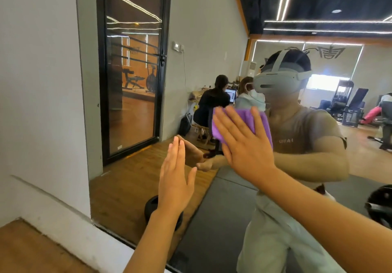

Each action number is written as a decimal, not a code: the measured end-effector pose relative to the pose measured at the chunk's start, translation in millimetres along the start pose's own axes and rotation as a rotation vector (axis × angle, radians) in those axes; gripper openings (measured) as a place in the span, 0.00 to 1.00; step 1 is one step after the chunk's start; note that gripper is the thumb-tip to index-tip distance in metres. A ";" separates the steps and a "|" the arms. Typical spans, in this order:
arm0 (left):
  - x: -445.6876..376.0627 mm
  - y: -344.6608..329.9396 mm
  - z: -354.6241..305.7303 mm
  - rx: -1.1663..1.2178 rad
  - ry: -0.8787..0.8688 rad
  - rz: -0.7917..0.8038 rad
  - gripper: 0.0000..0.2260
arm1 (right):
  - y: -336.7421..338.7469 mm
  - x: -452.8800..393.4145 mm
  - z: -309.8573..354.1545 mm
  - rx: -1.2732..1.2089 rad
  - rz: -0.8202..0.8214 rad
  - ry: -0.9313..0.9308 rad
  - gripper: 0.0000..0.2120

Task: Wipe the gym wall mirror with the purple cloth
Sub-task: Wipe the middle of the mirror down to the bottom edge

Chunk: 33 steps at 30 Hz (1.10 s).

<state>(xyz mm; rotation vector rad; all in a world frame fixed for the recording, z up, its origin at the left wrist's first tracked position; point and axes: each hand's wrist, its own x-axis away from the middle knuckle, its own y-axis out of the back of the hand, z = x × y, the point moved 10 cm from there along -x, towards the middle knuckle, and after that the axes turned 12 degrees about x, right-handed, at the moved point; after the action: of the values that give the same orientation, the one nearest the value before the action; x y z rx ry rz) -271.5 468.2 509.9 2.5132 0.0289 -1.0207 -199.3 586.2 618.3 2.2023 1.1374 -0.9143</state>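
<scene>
Could slip free and drop if pressure eases mid-stroke, since nothing curls round the purple cloth (pinned flat only, by the look of it). Could also leave fingerprints wherever bare skin overruns the fabric. Right hand: fingers straight and spread wide, pressing the cloth against the gym wall mirror at about chest height of the reflection. Left hand: fingers straight and close together, holding nothing, raised edge-on with fingertips at or just short of the glass; contact hard to tell.
</scene>
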 end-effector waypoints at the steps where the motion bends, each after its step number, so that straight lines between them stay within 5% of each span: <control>1: 0.4 -1.2 0.4 0.004 0.010 -0.002 0.35 | -6.7 23.0 22.6 -0.008 0.020 0.090 0.30; 5: 6.1 -6.2 3.4 0.005 0.027 0.013 0.34 | -26.9 147.6 119.2 -0.080 0.185 0.488 0.29; 9: 16.2 -16.9 3.1 0.036 -0.009 0.041 0.36 | -45.8 218.9 150.5 -0.101 0.352 0.575 0.53; 12: 20.8 -25.5 1.3 0.069 -0.026 0.094 0.43 | -44.5 223.7 151.7 -0.078 0.326 0.589 0.51; 16: 20.7 -24.0 3.3 0.042 -0.011 0.083 0.47 | -29.6 169.7 100.4 -0.091 0.160 0.345 0.51; 20: 28.4 -26.8 3.0 0.005 0.013 0.039 0.43 | 5.4 84.9 -5.7 -0.054 -0.014 -0.031 0.28; 25: 44.8 -44.3 -9.1 0.058 -0.009 -0.004 0.35 | 22.4 68.8 -72.1 0.029 -0.125 -0.266 0.24; 28: 50.3 -54.9 -21.4 0.123 -0.036 -0.045 0.33 | 6.0 127.1 -18.5 0.012 -0.010 -0.103 0.29; 33: 66.4 -73.9 -27.8 0.110 -0.040 -0.024 0.32 | -29.3 271.7 79.3 -0.029 0.313 0.393 0.56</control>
<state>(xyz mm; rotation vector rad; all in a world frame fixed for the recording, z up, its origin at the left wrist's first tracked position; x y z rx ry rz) -217.7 537.1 455.3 2.5960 -0.0092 -1.1103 -134.4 685.9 359.8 2.5103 0.9165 -0.3404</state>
